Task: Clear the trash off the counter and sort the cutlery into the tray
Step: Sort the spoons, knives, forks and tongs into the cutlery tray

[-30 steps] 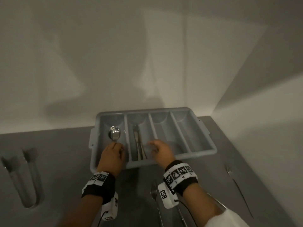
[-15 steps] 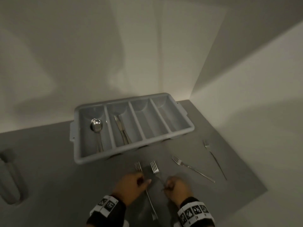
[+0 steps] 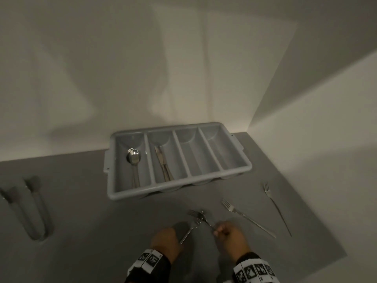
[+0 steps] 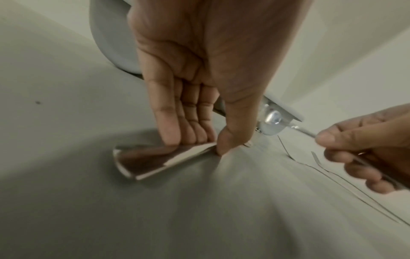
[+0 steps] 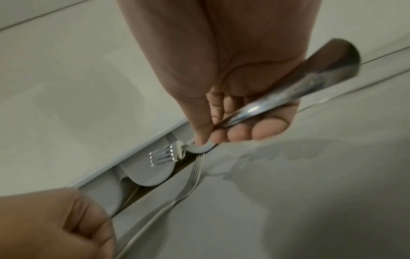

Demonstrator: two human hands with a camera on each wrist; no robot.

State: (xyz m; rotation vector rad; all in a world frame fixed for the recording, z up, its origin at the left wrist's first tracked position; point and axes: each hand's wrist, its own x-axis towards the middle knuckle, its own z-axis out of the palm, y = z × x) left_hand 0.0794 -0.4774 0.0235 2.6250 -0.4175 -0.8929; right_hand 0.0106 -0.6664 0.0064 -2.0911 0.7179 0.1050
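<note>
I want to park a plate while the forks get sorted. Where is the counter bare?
Bare counter lies left of the cutlery tray, up to the grey tongs. In the tray, the two rightmost compartments are empty. Crowded: in front of the tray, both hands hold forks, with two loose forks to their right.

Right hand (image 5: pixel 224 73) grips 1 fork (image 5: pixel 266 106) — a second fork (image 5: pixel 190 177) lies below, by the tray (image 5: pixel 146 177).

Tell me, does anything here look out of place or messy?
Nothing is spilled or broken. Two forks lie loose on the counter beside the tray, and the two forks the hands are picking up cross each other.
</note>
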